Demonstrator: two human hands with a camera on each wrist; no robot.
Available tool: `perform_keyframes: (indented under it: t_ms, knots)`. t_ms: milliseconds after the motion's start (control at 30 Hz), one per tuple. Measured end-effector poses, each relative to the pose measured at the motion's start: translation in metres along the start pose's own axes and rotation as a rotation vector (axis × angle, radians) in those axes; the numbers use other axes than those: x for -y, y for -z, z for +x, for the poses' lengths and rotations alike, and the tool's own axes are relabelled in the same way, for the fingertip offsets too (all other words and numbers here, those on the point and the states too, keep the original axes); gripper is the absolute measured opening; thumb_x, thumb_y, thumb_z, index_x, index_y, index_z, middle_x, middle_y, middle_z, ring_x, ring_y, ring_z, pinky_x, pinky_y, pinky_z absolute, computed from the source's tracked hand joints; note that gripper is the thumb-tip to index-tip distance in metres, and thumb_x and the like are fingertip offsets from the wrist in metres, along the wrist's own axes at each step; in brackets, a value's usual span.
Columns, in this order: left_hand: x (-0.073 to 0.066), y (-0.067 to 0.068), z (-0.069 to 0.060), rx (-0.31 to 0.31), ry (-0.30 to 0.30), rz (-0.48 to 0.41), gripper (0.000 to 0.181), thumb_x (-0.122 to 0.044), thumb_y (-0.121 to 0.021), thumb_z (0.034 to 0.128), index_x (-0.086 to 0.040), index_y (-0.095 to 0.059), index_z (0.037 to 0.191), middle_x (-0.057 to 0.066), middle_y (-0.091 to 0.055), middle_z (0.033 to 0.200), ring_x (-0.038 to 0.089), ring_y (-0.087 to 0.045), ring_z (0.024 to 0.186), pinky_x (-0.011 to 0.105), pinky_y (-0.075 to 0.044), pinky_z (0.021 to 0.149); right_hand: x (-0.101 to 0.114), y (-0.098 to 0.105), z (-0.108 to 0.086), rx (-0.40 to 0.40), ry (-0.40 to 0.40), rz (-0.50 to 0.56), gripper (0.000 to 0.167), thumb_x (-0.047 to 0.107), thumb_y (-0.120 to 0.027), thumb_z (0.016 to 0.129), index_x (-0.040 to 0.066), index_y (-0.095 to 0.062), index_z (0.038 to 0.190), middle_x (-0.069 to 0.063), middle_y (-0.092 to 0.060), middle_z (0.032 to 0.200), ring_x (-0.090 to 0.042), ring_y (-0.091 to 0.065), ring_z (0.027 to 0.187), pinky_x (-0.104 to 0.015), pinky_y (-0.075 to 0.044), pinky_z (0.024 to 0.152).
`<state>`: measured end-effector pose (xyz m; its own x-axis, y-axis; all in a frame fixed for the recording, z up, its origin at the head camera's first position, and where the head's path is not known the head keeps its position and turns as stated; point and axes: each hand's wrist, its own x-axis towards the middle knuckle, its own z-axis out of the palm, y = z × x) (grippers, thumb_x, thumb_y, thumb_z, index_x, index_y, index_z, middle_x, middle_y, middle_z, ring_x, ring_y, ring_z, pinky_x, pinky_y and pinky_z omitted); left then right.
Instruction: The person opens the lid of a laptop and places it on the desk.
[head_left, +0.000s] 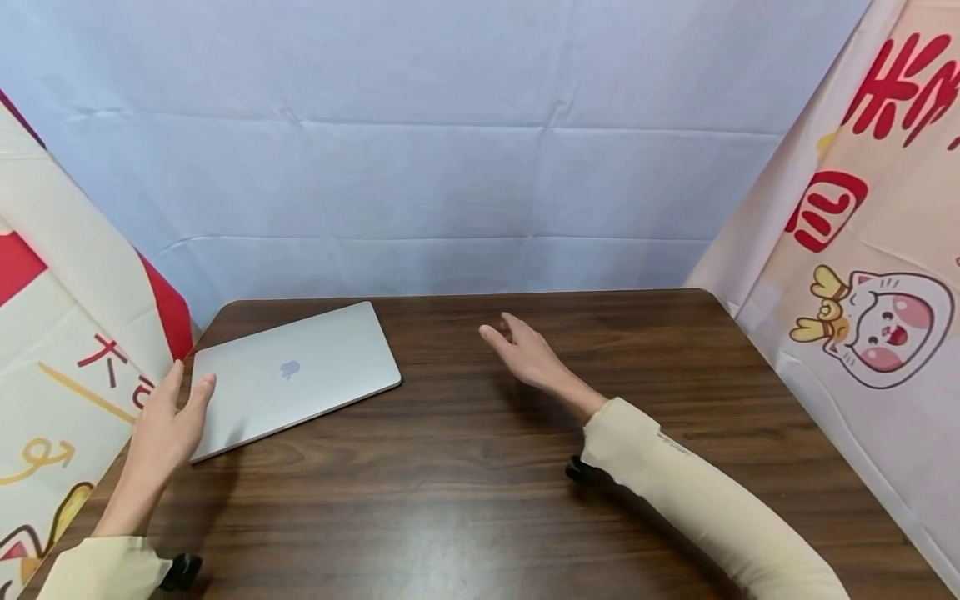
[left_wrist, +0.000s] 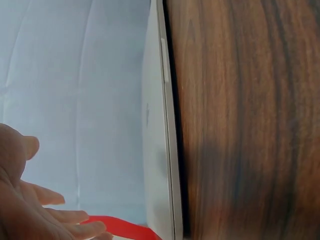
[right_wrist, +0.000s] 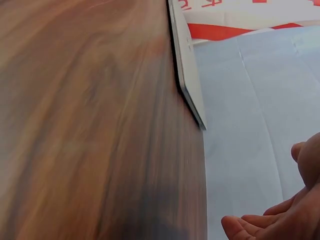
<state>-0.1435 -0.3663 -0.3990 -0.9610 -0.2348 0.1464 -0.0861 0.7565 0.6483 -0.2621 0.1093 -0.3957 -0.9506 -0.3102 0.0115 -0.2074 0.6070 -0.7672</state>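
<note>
A silver laptop [head_left: 330, 358] with an apple logo lies closed and slanted on the left part of the wooden table. My left hand [head_left: 167, 425] is at its left end, thumb and fingers spread; in the left wrist view that hand [left_wrist: 45, 210] appears beside the laptop [left_wrist: 159, 150], apart from its edge and holding nothing. Over the table to the right of the laptop hovers my right hand [head_left: 528, 354], fingers loosely extended and nothing in them. The right wrist view shows the same hand [right_wrist: 280, 215] well away from the laptop's corner [right_wrist: 192, 95].
The dark brown table [head_left: 465, 492] ends at a pale blue cloth backdrop [head_left: 420, 167]. Printed cloths hang on both sides, the right one [head_left: 847, 317] with red characters and a cartoon cat. A black band [head_left: 182, 572] is at the left wrist.
</note>
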Motion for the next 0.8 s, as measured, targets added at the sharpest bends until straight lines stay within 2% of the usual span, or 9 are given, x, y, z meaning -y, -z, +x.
perform_keyframes:
  t_ms: [267, 467, 667, 800]
  knots:
    - [0.003, 0.008, 0.009, -0.023, 0.068, -0.020, 0.075, -0.044, -0.033, 0.1113, 0.004, -0.006, 0.162, 0.042, -0.015, 0.160, 0.062, -0.015, 0.146, 0.076, -0.017, 0.111, 0.027, -0.034, 0.025, 0.036, 0.038, 0.022, 0.080, 0.057, -0.041, 0.108, 0.002, -0.023, 0.163, -0.023, -0.040, 0.159, -0.037, -0.047, 0.141, -0.054, -0.042, 0.110]
    - [0.009, 0.010, 0.013, -0.023, 0.106, -0.033, 0.076, -0.046, -0.032, 0.1112, 0.007, -0.006, 0.161, 0.043, -0.013, 0.159, 0.061, -0.013, 0.147, 0.075, -0.015, 0.112, 0.041, -0.056, 0.043, 0.048, 0.046, 0.019, 0.080, 0.056, -0.042, 0.108, 0.002, -0.023, 0.163, -0.022, -0.040, 0.159, -0.035, -0.046, 0.142, -0.052, -0.041, 0.111]
    - [0.014, 0.010, 0.018, -0.025, 0.143, -0.035, 0.079, -0.049, -0.031, 0.1105, 0.007, -0.007, 0.161, 0.047, -0.018, 0.156, 0.063, -0.025, 0.142, 0.073, -0.021, 0.112, 0.052, -0.071, 0.059, 0.047, 0.064, 0.049, 0.079, 0.055, -0.042, 0.108, 0.002, -0.025, 0.163, -0.022, -0.041, 0.158, -0.035, -0.046, 0.142, -0.051, -0.042, 0.110]
    - [0.018, 0.010, 0.020, -0.025, 0.169, -0.039, 0.080, -0.050, -0.030, 0.1101, 0.008, -0.007, 0.161, 0.047, -0.017, 0.156, 0.064, -0.027, 0.140, 0.074, -0.023, 0.111, 0.058, -0.084, 0.068, 0.052, 0.061, 0.060, 0.079, 0.057, -0.041, 0.108, 0.003, -0.026, 0.163, -0.022, -0.041, 0.158, -0.033, -0.044, 0.143, -0.051, -0.041, 0.111]
